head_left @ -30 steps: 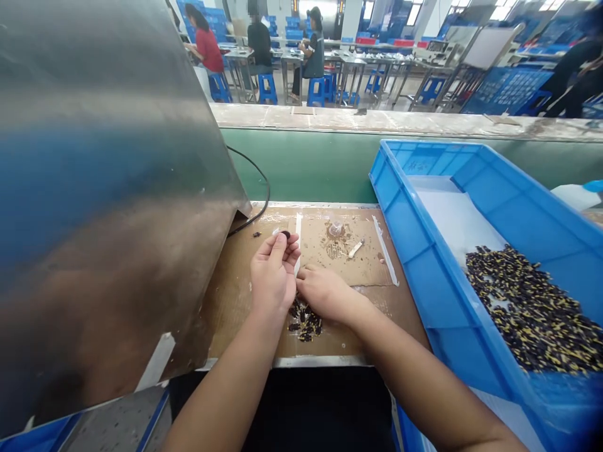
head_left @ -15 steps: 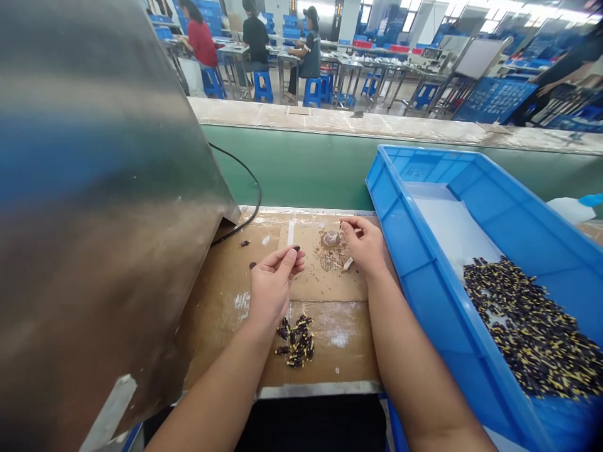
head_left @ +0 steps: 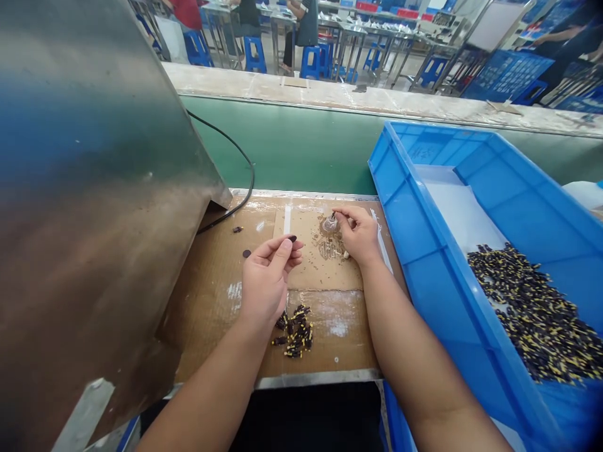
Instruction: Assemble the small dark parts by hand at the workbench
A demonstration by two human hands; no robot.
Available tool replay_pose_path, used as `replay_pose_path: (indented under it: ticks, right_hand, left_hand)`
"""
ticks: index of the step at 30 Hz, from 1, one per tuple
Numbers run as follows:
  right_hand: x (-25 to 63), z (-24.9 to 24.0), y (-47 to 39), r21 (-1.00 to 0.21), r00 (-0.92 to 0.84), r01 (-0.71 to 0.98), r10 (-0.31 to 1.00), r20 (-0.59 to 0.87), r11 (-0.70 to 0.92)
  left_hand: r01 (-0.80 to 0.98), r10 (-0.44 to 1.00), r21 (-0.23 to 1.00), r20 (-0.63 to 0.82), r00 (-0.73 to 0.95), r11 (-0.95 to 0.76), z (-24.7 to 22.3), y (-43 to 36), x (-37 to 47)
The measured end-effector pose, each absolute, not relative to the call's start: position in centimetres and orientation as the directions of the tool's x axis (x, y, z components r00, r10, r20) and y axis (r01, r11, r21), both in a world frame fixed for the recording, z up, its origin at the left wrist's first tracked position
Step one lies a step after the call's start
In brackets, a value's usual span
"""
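Pinching thin black disc (head_left: 293,238), left hand (head_left: 267,271) probably keeps far edge exposed; right hand (head_left: 362,237) pinches tiny dark piece (head_left: 333,215), clear rounded container (head_left: 329,226) right by that grip.

Factory: worktables (head_left: 354,29), blue stools (head_left: 255,50)

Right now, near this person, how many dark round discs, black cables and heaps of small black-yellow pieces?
Dark round discs: 2 (one in the left hand, one on brown cardboard)
Black cable: 1
Heaps of black-yellow pieces: 2 (one on cardboard, one in blue plastic bin)
Total: 5
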State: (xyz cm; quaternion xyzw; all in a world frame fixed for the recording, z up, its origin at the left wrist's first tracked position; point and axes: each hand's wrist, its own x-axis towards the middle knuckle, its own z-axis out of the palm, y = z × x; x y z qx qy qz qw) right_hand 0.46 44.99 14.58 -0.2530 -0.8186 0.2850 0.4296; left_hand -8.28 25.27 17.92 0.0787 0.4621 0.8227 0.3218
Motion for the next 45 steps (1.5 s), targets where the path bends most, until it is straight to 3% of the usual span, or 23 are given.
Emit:
replay_pose_path:
  ticks: [22, 29, 34, 37, 40, 45]
  right_hand:
    - [0.4, 15.0, 44.8, -0.642, -0.502, 0.17, 0.626, 0.596, 0.748]
    - [1.2, 18.2, 42.6, -0.607, -0.228, 0.215, 0.644, 0.73, 0.765]
    - [1.1, 18.6, 42.6, -0.534, -0.263, 0.281, 0.599, 0.757, 0.798]
    - [1.3, 19.1, 41.5, -0.629, -0.179, 0.244, 0.672, 0.719, 0.738]
    - [1.8, 19.6, 39.3, -0.795, -0.255, 0.095, 0.787, 0.562, 0.599]
    - [2.3, 19.0, 36.2, -0.956, -0.454, -0.202, 0.844, 0.285, 0.214]
  left_hand:
    - [-0.449, 0.608, 0.815, -0.157, -0.779, -0.365, 17.4, 25.2, -8.1]
    - [-0.467, 0.555, 0.756, -0.168, -0.815, -0.458, 17.8, 25.1, -8.9]
    - [-0.601, 0.593, 0.659, -0.282, -0.754, -0.451, 17.5, 25.2, -9.3]
    - [-0.663, 0.611, 0.6, -0.337, -0.717, -0.448, 17.6, 25.3, -9.3]
    - [-0.683, 0.618, 0.572, -0.349, -0.704, -0.454, 17.7, 25.3, -9.2]
    - [-0.549, 0.594, 0.708, -0.225, -0.772, -0.445, 17.8, 25.2, -8.8]
